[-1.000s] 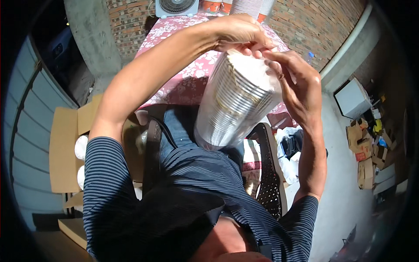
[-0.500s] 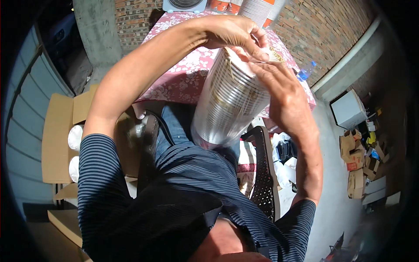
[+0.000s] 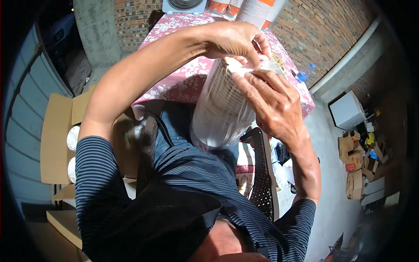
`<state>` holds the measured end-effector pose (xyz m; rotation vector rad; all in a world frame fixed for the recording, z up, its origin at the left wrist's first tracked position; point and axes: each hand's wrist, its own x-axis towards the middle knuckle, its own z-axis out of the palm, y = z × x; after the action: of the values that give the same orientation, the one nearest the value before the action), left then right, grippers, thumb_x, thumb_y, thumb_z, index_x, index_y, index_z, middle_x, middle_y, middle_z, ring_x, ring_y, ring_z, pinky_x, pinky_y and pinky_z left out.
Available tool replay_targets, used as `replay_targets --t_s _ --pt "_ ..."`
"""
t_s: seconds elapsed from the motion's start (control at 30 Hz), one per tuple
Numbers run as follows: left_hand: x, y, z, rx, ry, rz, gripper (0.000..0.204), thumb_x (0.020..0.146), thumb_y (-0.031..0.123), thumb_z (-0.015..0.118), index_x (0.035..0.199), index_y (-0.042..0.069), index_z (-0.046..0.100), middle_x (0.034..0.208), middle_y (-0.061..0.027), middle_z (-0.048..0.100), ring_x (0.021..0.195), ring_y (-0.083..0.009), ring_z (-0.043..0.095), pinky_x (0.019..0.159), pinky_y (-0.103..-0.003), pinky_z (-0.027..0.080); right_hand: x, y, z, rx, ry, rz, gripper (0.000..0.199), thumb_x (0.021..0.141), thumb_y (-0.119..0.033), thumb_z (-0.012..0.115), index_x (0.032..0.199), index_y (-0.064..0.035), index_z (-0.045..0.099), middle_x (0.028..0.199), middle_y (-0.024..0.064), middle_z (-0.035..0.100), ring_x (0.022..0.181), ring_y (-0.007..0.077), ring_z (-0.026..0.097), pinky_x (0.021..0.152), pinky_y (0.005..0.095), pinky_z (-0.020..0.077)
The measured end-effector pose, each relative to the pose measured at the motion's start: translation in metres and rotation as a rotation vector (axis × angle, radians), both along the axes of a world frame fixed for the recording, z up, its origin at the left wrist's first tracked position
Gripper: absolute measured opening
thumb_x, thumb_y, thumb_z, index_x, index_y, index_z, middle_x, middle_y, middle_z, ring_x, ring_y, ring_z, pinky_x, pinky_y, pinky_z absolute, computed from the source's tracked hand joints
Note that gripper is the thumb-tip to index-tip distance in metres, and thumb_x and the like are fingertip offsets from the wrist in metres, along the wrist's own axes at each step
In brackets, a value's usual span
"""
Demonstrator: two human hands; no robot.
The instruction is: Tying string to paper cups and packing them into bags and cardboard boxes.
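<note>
Between my legs stands a tall plastic bag (image 3: 220, 109), see-through and creased, around a stack of nested cups with ribbed rims. It leans away from me toward the table. My left hand (image 3: 238, 41) reaches around the far side of the top, its thumb and fingers pinching the gathered plastic at the mouth. Against the near right side of the top lies my right hand (image 3: 277, 102), with its fingertips closed on the bunched white plastic. The fingers of both hands nearly meet there. The cups' top end is mostly covered by the plastic and my hands.
A table with a pink floral cloth (image 3: 183, 74) stands ahead, bearing stacked paper cups (image 3: 257, 13), a small fan-like blue device (image 3: 184, 5) and a blue-capped bottle (image 3: 305, 73). An open cardboard box (image 3: 56, 139) is at left; a dark chair arm (image 3: 264, 170) is right of my lap.
My right hand has moved left and lower over the bag's top. The plastic there is more bunched and looks whiter. My left hand has dipped slightly and still pinches the bag.
</note>
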<state>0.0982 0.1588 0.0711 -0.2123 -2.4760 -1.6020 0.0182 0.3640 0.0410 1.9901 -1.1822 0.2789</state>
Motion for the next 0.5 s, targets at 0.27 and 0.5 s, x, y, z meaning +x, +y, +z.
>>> replay_targets --t_s 0.27,0.5 --pt "0.010 0.004 0.004 -0.380 0.170 0.013 0.039 0.074 -0.006 0.060 0.113 -0.003 0.062 0.106 -0.0073 0.065 0.100 -0.0159 0.060 0.089 -0.028 0.047 -0.032 0.005 0.031 0.017 -1.267 0.167 0.033 0.098 0.000 0.063 0.130 0.0060 0.060 0.107 0.0165 0.075 0.093 0.0201 0.073 0.083 0.0307 0.0591" --pt "0.010 0.011 -0.007 -0.628 0.437 0.109 0.036 0.084 -0.006 0.066 0.120 -0.001 0.059 0.115 -0.0139 0.066 0.112 -0.0242 0.065 0.098 -0.036 0.051 -0.068 -0.024 0.010 0.329 -1.312 0.031 0.030 0.092 -0.009 0.072 0.119 0.0028 0.069 0.104 0.0074 0.074 0.096 0.0101 0.066 0.086 0.0272 0.0537"
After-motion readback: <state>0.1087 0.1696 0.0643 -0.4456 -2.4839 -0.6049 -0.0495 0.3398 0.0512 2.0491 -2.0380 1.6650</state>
